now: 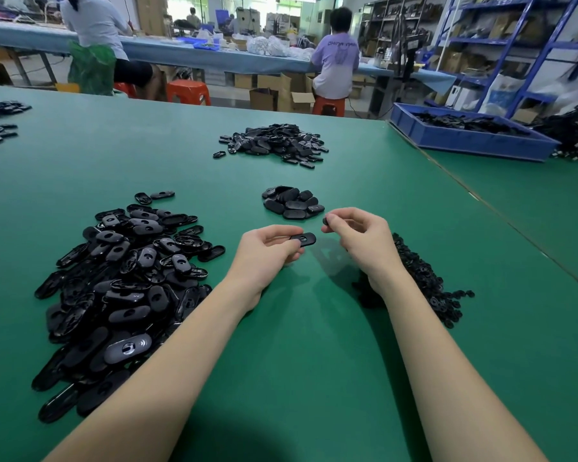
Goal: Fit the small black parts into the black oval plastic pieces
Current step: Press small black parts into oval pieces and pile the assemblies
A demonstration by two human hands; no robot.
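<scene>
I see bare green table point(297, 361) between my forearms and ahead of the hands, hemmed in by a big heap of oval pieces point(127, 288) on the left and a heap of small parts point(424, 281) under and beside my right wrist; the table's right edge runs diagonally past a blue bin point(464, 141). My left hand point(267, 255) pinches one oval piece point(303, 239) between thumb and curled fingers, held flat just above the table. My right hand point(357, 235) pinches a small black part point(326, 221) at its fingertips, close to that oval but apart from it. A small stack of smooth matte ovals point(292, 202) lies just beyond, and a larger glossy pile point(274, 143) farther back.
</scene>
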